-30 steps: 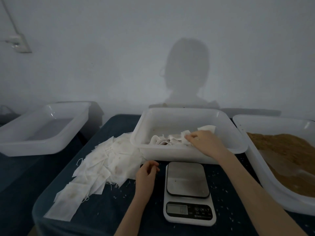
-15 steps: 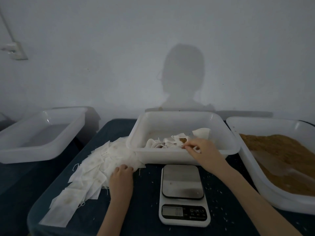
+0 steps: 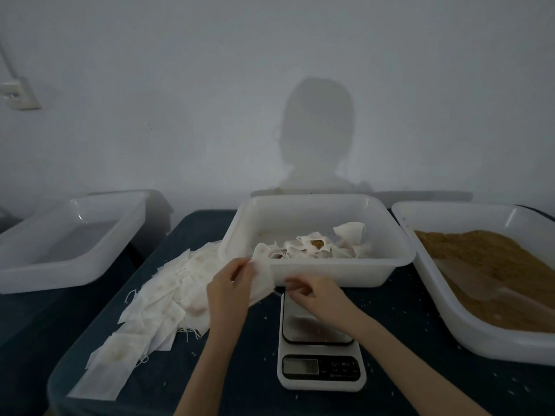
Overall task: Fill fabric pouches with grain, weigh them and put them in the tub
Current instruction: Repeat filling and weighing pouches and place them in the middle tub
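Note:
My left hand [image 3: 229,288] and my right hand [image 3: 315,292] pinch one empty white fabric pouch [image 3: 264,276] between them, just in front of the middle white tub [image 3: 330,273]. That tub holds several filled pouches [image 3: 312,246]. A heap of empty white pouches [image 3: 156,304] lies on the dark table to the left. The white kitchen scale [image 3: 318,346] stands under my right wrist, its steel plate bare. At the right, a large white tub [image 3: 468,334] holds brown grain [image 3: 492,259].
An empty white tub [image 3: 60,238] stands at the far left on a lower surface. Loose grains are scattered over the dark table top [image 3: 399,319]. A pale wall rises close behind the tubs, with a socket [image 3: 18,96] at its left.
My right hand left the middle tub and came down over the scale. My left hand lifted an empty pouch from the heap, and now both hands hold it.

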### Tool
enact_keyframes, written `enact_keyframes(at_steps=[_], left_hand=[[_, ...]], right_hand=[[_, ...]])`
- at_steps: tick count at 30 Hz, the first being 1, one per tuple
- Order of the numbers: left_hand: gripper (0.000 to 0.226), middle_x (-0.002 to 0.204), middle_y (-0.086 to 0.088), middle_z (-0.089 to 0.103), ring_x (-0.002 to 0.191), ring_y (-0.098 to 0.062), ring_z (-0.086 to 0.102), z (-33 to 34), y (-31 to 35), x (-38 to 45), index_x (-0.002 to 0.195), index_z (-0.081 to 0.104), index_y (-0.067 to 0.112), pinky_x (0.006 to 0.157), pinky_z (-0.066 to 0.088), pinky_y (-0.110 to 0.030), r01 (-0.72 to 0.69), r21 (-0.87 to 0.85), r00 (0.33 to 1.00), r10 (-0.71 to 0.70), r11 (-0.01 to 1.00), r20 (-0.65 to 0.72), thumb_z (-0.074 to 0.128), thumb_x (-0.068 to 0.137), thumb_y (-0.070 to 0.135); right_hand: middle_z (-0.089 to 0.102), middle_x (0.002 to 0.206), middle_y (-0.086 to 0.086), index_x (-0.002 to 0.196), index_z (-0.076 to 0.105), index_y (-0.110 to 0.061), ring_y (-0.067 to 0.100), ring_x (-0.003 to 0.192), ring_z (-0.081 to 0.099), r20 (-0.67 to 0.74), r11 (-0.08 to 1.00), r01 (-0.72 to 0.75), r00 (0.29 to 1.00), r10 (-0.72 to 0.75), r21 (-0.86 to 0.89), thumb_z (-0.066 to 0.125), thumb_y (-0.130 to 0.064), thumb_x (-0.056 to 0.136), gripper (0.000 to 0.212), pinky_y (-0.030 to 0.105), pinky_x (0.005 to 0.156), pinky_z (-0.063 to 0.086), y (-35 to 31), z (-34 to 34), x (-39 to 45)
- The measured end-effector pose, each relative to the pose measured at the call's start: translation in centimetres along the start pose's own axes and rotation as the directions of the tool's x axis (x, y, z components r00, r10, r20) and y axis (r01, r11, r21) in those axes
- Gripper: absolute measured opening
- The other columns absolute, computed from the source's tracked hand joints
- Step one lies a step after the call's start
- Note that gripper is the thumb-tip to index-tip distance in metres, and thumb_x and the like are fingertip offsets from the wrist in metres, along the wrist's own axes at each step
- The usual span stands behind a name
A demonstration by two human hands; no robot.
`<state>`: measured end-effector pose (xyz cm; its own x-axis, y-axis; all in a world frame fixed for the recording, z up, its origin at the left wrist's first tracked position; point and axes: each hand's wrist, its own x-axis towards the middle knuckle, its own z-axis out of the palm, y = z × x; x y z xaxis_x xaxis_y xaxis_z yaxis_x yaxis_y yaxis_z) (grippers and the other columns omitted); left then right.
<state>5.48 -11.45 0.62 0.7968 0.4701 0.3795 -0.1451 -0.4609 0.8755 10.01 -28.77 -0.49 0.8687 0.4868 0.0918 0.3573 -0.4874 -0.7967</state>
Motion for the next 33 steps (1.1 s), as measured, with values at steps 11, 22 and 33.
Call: enact_keyframes(at_steps=[11,22,33], left_hand=[[0.027,0.113,-0.010,0.068,0.105,-0.028,0.063,3.3,1.8,-0.5,0.114,0.066,0.012,0.093,0.051,-0.046,0.522,-0.605,0.843,-0.472,0.601,0.258,0.050,0.098,0.028],[0.023,0.111,-0.005,0.062,0.102,-0.020,0.060,4.4,1.6,-1.0,0.117,0.057,0.015,0.083,0.052,-0.036,0.498,-0.564,0.849,-0.503,0.658,0.163,0.052,0.094,0.012],[0.010,0.078,0.020,0.064,0.078,0.007,0.058,4.6,3.0,-2.2,0.085,0.058,0.039,0.063,0.046,-0.010,-0.202,0.074,0.933,0.169,0.977,0.317,0.065,0.080,0.044]], right_hand=[[0.065,0.093,-0.009,0.109,0.063,-0.027,0.004,0.079,0.059,0.105,0.804,-0.253,0.967,0.233,0.538,0.061,-0.025,0.092,0.018,0.018,0.068,0.044,0.1,-0.5,-0.4],[0.071,0.076,-0.013,0.091,0.069,-0.025,-0.004,0.066,0.063,0.021,0.835,-0.240,0.964,0.265,0.496,0.060,-0.030,0.092,0.010,0.014,0.061,0.044,0.6,-1.1,-0.5],[0.068,0.068,-0.010,0.081,0.068,-0.018,-0.004,0.059,0.061,-0.105,0.914,-0.143,0.975,0.196,0.379,0.059,-0.043,0.090,0.028,0.009,0.051,0.043,0.3,-3.0,-0.7]])
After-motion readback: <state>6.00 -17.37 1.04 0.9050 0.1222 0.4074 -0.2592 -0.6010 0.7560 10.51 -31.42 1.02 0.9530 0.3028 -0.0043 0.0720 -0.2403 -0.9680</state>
